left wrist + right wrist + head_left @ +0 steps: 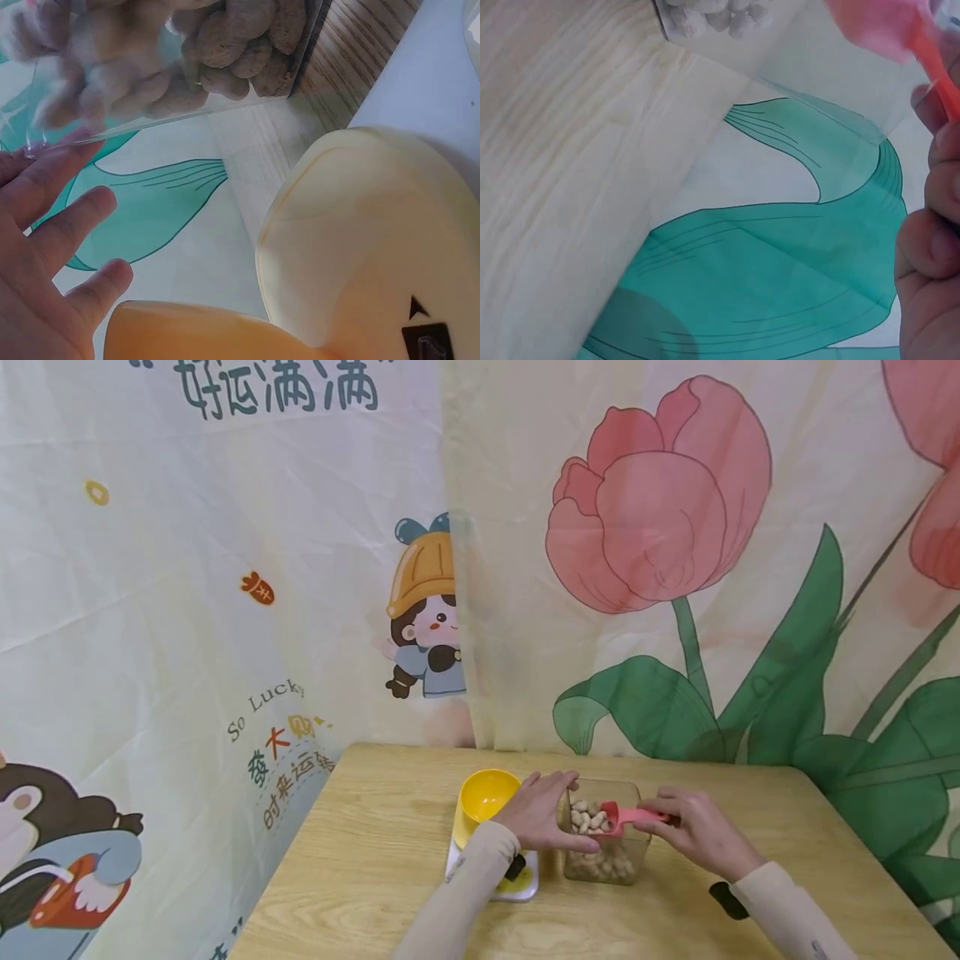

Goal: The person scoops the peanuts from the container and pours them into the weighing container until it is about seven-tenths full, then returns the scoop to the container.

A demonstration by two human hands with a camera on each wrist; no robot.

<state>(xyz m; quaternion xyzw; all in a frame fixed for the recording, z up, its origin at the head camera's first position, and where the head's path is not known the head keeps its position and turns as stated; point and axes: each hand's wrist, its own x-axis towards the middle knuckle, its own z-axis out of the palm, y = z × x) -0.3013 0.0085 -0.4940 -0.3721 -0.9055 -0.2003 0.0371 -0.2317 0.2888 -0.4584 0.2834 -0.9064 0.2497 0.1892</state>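
Note:
A clear plastic container (606,870) holds unshelled peanuts (588,817). My left hand (536,810) grips its left side, thumb across the near rim and fingertips at the far corner. In the left wrist view the other fingers (64,229) of that hand spread apart beside the container wall. My right hand (693,827) pinches the handle of a pink scoop (613,818) from the right. The scoop's head is over the peanuts inside the container's rim; its contents are hidden. In the right wrist view, curled fingers (934,244) hold the scoop's handle.
Left of the container, a yellow bowl (489,793) sits on a white kitchen scale (528,892), partly covered by my left wrist. Everything stands on a wooden table (375,860). Printed cloth (510,568) hangs behind the table's far edge.

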